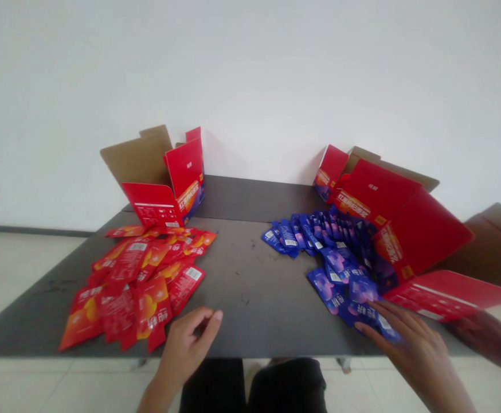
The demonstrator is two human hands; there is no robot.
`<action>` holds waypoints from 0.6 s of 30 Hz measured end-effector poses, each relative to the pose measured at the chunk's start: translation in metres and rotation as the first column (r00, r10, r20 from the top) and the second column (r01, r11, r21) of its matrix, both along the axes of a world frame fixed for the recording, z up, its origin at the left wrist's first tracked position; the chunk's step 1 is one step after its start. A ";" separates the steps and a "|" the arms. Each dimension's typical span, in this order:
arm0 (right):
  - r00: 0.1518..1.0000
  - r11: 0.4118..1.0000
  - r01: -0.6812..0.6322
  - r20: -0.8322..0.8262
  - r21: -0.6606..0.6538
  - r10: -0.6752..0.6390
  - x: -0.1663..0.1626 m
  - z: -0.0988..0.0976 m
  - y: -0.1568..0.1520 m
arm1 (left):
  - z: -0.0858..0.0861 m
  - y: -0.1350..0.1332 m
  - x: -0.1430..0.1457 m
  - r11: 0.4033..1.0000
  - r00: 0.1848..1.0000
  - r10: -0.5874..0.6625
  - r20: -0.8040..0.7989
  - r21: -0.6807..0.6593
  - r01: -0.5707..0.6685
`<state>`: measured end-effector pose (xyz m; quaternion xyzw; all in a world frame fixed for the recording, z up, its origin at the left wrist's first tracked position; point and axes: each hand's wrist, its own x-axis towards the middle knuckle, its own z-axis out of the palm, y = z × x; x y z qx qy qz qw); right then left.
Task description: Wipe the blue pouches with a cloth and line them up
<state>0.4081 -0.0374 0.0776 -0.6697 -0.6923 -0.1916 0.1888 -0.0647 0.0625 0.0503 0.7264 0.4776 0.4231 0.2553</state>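
My left hand [188, 341] rests at the near edge of the dark table [250, 269], fingers loosely curled with nothing in them, just right of a spread of several red sachets [139, 287]. My right hand [409, 338] lies flat with fingers stretched out on the nearest of several blue sachets [340, 258], which fan out across the right side of the table. It touches the sachets without gripping one.
An open red carton [168, 183] stands behind the red sachets. A second open red carton [396, 223] lies tipped on its side at the right, flaps spread, one flap near my right hand. A white wall rises behind. A brown surface [495, 241] sits at far right.
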 end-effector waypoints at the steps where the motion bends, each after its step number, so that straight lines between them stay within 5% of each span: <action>1: 1.000 1.000 0.022 0.022 -0.017 -0.022 0.005 -0.004 -0.003 | -0.002 0.001 0.000 1.000 1.000 -0.001 0.000 -0.004 0.001; 9: 0.977 0.985 0.097 0.200 -0.141 -0.067 0.017 -0.017 0.000 | -0.005 -0.003 -0.008 1.000 0.999 -0.005 -0.046 -0.007 0.004; 18: 0.978 0.971 0.070 0.210 -0.227 -0.022 0.014 -0.016 0.002 | -0.005 0.000 -0.013 0.999 0.999 -0.011 -0.050 -0.041 0.009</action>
